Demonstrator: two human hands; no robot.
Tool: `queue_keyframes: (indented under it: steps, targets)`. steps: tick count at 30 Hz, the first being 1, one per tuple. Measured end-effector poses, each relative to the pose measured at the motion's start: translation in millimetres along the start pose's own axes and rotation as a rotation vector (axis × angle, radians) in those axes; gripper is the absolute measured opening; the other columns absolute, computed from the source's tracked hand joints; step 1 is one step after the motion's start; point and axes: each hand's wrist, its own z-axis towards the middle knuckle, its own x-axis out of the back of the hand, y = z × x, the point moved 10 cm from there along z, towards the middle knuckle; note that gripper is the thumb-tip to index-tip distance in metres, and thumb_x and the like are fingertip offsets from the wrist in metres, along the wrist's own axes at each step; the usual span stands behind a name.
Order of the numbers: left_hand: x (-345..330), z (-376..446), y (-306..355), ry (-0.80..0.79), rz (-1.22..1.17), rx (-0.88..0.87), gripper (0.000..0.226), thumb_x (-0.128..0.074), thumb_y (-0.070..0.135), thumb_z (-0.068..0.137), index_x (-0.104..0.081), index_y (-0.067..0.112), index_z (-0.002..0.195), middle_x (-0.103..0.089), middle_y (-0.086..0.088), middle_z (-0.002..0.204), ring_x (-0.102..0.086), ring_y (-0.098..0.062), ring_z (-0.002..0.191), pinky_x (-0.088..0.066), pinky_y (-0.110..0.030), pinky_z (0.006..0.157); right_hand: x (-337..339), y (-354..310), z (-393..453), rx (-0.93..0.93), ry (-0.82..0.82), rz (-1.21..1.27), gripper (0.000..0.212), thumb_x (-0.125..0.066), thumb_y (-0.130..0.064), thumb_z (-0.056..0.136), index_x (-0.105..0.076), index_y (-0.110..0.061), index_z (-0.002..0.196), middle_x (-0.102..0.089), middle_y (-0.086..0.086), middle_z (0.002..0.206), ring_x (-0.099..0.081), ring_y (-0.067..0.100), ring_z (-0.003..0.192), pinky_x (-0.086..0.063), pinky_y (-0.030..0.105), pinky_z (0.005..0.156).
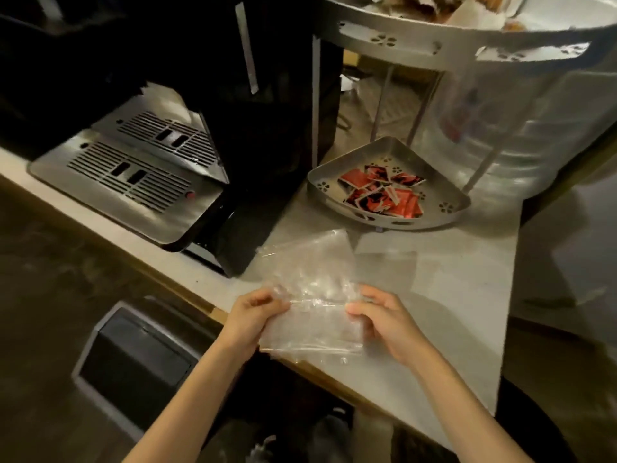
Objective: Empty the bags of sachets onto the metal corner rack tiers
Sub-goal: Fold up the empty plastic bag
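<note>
A clear plastic bag lies flat at the counter's near edge, and I see no sachets inside it. My left hand pinches its left side and my right hand pinches its right side. Behind the bag stands the metal corner rack; its bottom tier holds several red and black sachets. The upper tier curves across the top of the view with pale packets on it, blurred.
A black coffee machine with a slotted steel drip tray fills the left of the counter. A grey lidded bin stands on the floor below left. The counter ends at the right just past the rack.
</note>
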Motion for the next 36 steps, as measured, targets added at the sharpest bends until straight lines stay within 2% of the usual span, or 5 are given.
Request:
queue_keyframes:
  steps: [6,11,20,30,36]
  targets:
    - [76.0,-29.3,-18.1,0.058,-0.332,0.029,0.022,-0.082,0.013,0.048,-0.074,0.008,0.068,-0.073,-0.006,0.069,-0.07,-0.016,0.062,-0.054,-0.023,0.051,-92.4,13.0,-9.1,-0.063,-0.213,0.149,0.02,-0.053,-0.002,0.087,-0.07,-0.007,0.096,-0.068,0.008,0.081,-0.065,0.016,0.065,-0.049,0.023,0.046]
    - [149.4,-72.7,-54.7,0.189,-0.644,0.145,0.024,-0.05,0.006,0.068,-0.066,0.005,0.05,-0.061,-0.006,0.041,-0.058,-0.012,0.034,-0.045,-0.017,0.033,-202.5,41.0,-29.6,-0.243,-0.434,0.32,0.023,-0.047,-0.013,0.088,-0.07,-0.013,0.092,-0.073,0.004,0.084,-0.069,0.018,0.073,-0.054,0.027,0.048]
    - [308.3,-113.9,-127.1,0.327,-0.782,0.269,0.029,-0.047,0.027,0.076,-0.064,0.005,0.083,-0.07,-0.016,0.079,-0.063,-0.03,0.077,-0.047,-0.042,0.077,-340.6,126.7,-27.2,-0.408,-0.478,0.183,0.029,-0.042,-0.024,0.09,-0.068,-0.012,0.084,-0.069,0.006,0.078,-0.066,0.017,0.066,-0.052,0.027,0.047]
    - [430.0,-119.6,-108.7,0.697,0.315,-0.086,0.03,-0.057,0.016,0.086,-0.06,0.021,0.115,-0.053,0.0,0.127,-0.045,-0.014,0.121,-0.036,-0.028,0.098,-400.5,148.1,36.5,0.05,-0.311,-0.584,0.027,-0.054,0.001,0.083,-0.067,-0.021,0.089,-0.062,-0.011,0.065,-0.041,0.002,0.038,-0.036,0.015,0.041]
    - [359.9,-66.1,-156.8,0.333,0.911,-0.178,0.057,-0.054,0.023,0.088,-0.03,0.025,0.14,-0.027,-0.001,0.15,-0.025,-0.017,0.137,-0.015,-0.021,0.106,-446.6,190.9,57.2,0.305,-0.384,-0.852,0.027,-0.052,-0.004,0.088,-0.062,-0.02,0.108,-0.063,-0.002,0.112,-0.057,0.009,0.104,-0.048,0.022,0.088]
